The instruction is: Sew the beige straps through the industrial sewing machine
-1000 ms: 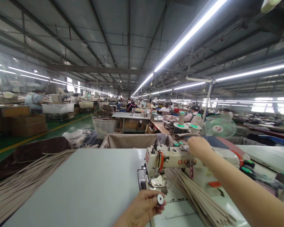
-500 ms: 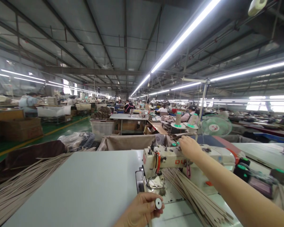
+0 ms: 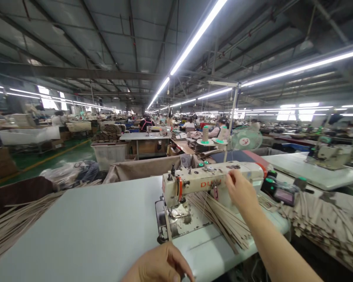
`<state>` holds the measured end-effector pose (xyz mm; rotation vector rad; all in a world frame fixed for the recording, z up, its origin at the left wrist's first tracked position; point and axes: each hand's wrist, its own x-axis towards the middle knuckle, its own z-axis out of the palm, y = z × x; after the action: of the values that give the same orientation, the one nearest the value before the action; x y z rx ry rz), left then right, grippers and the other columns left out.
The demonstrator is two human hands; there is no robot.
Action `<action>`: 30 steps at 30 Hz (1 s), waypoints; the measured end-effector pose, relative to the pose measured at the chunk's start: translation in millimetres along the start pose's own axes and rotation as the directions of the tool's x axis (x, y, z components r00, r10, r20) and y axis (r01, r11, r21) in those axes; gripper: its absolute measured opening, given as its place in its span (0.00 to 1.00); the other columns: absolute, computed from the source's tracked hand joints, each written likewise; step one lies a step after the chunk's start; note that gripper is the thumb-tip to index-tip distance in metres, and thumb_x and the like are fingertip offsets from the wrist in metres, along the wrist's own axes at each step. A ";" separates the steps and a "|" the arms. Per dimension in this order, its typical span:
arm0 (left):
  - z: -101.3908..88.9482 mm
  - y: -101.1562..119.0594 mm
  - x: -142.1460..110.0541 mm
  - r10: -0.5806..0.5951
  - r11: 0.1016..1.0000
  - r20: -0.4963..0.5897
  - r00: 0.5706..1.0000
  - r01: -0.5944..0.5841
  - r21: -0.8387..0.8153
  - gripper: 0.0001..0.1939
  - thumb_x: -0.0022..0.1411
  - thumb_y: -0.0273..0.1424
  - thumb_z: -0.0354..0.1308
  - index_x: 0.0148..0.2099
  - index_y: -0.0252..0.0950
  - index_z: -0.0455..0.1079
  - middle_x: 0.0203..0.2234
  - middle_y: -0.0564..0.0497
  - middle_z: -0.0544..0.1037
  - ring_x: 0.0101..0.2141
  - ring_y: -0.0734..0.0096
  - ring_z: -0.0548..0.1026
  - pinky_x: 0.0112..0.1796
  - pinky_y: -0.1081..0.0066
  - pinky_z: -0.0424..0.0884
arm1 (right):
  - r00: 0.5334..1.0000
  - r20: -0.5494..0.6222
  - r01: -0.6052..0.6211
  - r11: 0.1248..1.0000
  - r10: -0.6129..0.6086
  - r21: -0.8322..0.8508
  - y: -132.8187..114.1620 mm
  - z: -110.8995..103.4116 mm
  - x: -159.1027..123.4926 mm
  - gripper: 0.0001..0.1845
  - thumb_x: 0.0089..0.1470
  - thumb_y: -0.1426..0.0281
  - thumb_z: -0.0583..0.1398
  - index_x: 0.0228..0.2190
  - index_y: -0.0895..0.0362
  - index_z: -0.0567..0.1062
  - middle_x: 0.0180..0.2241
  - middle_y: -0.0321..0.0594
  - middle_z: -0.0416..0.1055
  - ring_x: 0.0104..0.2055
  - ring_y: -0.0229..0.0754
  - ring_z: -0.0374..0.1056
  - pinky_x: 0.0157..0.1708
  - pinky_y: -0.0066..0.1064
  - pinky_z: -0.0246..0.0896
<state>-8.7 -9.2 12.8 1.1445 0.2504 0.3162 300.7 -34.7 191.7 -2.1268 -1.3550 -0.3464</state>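
Note:
My left hand (image 3: 161, 263) is low at the bottom edge, thumb and forefinger pinched together. A sliver of the bobbin (image 3: 185, 276) shows between them; the rest is cut off by the frame. My right hand (image 3: 240, 188) is raised in front of the arm of a white sewing machine (image 3: 194, 180), its fingers closed. Whatever they pinch is too small or hidden to make out. Beneath the machine arm lies a bundle of beige fabric strips (image 3: 223, 219), fanned toward me. Thread cones (image 3: 205, 135) stand on a holder behind the machine.
A pale worktable (image 3: 106, 219) spreads left of the machine. More beige strips (image 3: 20, 223) hang at the far left. A fabric-lined bin (image 3: 141, 166) stands behind the table. A green fan (image 3: 247, 138) and another sewing machine (image 3: 335, 152) are to the right. Several people sit farther back.
My right hand has come down from the top of the machine toward me. My left hand is lower, its bobbin now mostly out of frame. The view has swung right and down.

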 end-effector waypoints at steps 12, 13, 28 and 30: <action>-4.6 5.7 -5.6 -0.041 0.997 0.045 0.998 0.038 0.067 0.40 0.32 0.61 0.86 0.39 0.36 0.91 0.29 0.40 0.87 0.28 0.67 0.74 0.32 0.71 0.67 | 0.989 0.148 -0.106 0.810 0.024 0.576 21.6 71.8 -40.3 0.31 0.65 0.37 0.52 0.33 0.50 0.75 0.25 0.38 0.76 0.31 0.53 0.77 0.34 0.39 0.74; -4.8 5.1 -5.5 -0.049 0.998 0.049 0.998 0.046 0.051 0.40 0.32 0.61 0.86 0.40 0.35 0.91 0.29 0.41 0.87 0.28 0.69 0.74 0.32 0.72 0.67 | 0.988 0.149 -0.114 0.795 0.030 0.596 22.2 72.7 -46.9 0.34 0.63 0.33 0.51 0.33 0.49 0.75 0.25 0.38 0.76 0.31 0.53 0.77 0.33 0.40 0.74; -21.9 -16.8 -0.8 -0.024 0.989 0.216 0.976 0.055 -0.141 0.30 0.44 0.44 0.89 0.44 0.29 0.90 0.38 0.38 0.90 0.31 0.65 0.89 0.38 0.76 0.85 | 0.997 0.081 0.007 1.000 -0.005 -0.026 -4.4 17.1 -3.5 0.14 0.75 0.65 0.55 0.46 0.55 0.79 0.50 0.59 0.86 0.53 0.62 0.82 0.48 0.42 0.67; -20.7 -14.8 -0.7 -0.023 0.988 0.215 0.976 0.055 -0.141 0.30 0.45 0.44 0.89 0.45 0.29 0.90 0.38 0.38 0.90 0.32 0.65 0.89 0.38 0.76 0.86 | 0.994 0.105 0.039 0.993 -0.027 -0.112 -12.4 14.4 2.1 0.15 0.77 0.65 0.55 0.47 0.56 0.81 0.50 0.59 0.87 0.53 0.62 0.82 0.47 0.41 0.68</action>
<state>-15.0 2.5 -8.9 1.0176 0.0592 0.1720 289.3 -20.7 185.4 -2.2455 -1.4621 -0.3378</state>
